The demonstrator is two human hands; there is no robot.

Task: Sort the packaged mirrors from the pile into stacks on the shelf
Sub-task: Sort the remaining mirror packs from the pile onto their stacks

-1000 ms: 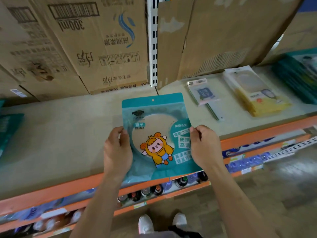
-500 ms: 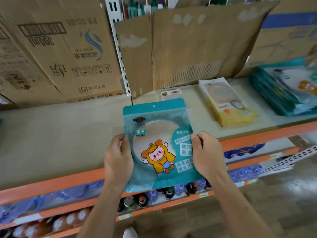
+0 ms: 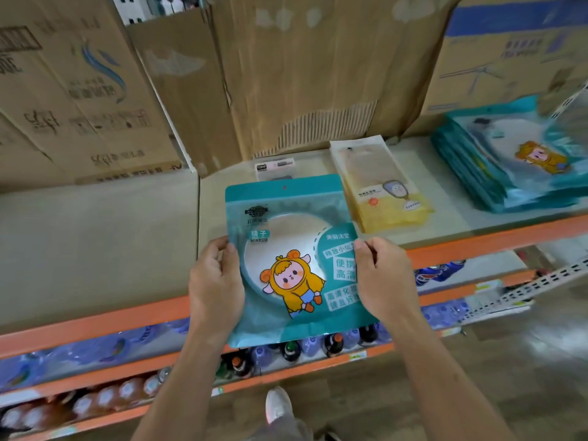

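Boxes: cardboard boxes [image 3: 79,90] stand left of the packet and behind it, walling the back of the shelf [image 3: 95,237].
Left grip: the left grip [image 3: 216,281] is clamped on the packet's left edge, thumb on the front and fingers behind.
Packet: the teal mirror packet [image 3: 286,259] is held face-up between both grips over the shelf's orange front rail, seemingly so its label can be read before sorting.
Right grip: the right grip [image 3: 381,281] pinches the packet's right edge in the same way, keeping it flat and steady.
Yellow stack: yellow packets [image 3: 385,192] lie flat on the shelf just above and right of the packet.
Teal stack: matching teal packets [image 3: 509,167] are piled well right of the packet, probably its destination.
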